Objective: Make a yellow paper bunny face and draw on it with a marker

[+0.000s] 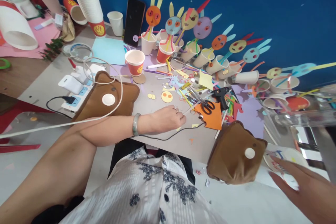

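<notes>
My left hand (170, 118) rests on the table's near side with its fingers curled closed. A thin pale strip (191, 107) runs by its fingertips; whether they grip it, or something smaller, I cannot make out. Just beyond lies a yellow paper circle (167, 96) with two orange dots. Black-handled scissors (207, 107) lie on an orange paper scrap (213, 120) to its right. At the lower right my right hand (301, 187) has thumb and fingers apart, over or beside a whitish round plate (294, 155). Nothing shows between those fingers.
Paper cups with rabbit-faced stick figures (173, 26) line the blue wall. A red paper cup (134, 63) stands mid-table. Brown cushions (236, 157) flank my hands. A black glue gun (221, 97), a power strip (78, 94) and a white cable (105, 114) are also here.
</notes>
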Motion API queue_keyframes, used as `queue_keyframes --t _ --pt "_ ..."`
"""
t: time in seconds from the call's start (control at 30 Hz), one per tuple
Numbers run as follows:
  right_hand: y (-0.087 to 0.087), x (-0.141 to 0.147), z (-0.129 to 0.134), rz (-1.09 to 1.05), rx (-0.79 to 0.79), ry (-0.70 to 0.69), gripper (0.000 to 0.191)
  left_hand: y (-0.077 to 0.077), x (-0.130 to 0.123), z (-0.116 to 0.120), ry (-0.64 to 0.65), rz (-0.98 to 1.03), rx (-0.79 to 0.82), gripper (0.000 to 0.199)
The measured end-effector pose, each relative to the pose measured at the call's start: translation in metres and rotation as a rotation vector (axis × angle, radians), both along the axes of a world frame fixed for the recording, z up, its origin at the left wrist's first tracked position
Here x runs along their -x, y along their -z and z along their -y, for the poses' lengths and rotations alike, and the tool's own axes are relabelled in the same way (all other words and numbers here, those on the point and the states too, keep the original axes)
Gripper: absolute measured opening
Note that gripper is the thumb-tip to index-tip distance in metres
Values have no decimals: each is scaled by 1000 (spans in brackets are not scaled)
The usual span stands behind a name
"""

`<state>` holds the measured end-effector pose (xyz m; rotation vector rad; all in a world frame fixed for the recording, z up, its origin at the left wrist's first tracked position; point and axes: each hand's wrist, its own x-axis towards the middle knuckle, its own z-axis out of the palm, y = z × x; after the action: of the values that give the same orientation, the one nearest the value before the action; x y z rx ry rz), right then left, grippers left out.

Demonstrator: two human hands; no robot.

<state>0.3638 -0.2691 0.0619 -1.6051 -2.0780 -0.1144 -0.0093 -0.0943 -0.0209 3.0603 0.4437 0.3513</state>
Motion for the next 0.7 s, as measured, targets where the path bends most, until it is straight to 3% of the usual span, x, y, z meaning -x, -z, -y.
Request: queue_keyframes --t 0.07,0.1,0.23,0.33,0.43,0.57,0.7 --pt "7 39 -23 212 128 23 39 -4 2 2 -4 -7 -21 26" --pt "12 58 -36 261 116 -15 41 -6 3 3 -9 -7 -31 26" --pt "36 118 -99 353 40 -293 28 -5 2 4 -27 -22 -35 24" --pt "55 151 -147 253 75 -386 28 1 0 2 2 -26 -26 24" --pt "67 175 -183 74 202 -367 29 6 -1 1 94 -23 -29 23" --pt "73 190 -203 -54 293 -338 27 10 0 -2 201 -2 -14 20" --pt "76 185 -201 -78 336 -284 29 15 -1 -5 193 42 1 19"
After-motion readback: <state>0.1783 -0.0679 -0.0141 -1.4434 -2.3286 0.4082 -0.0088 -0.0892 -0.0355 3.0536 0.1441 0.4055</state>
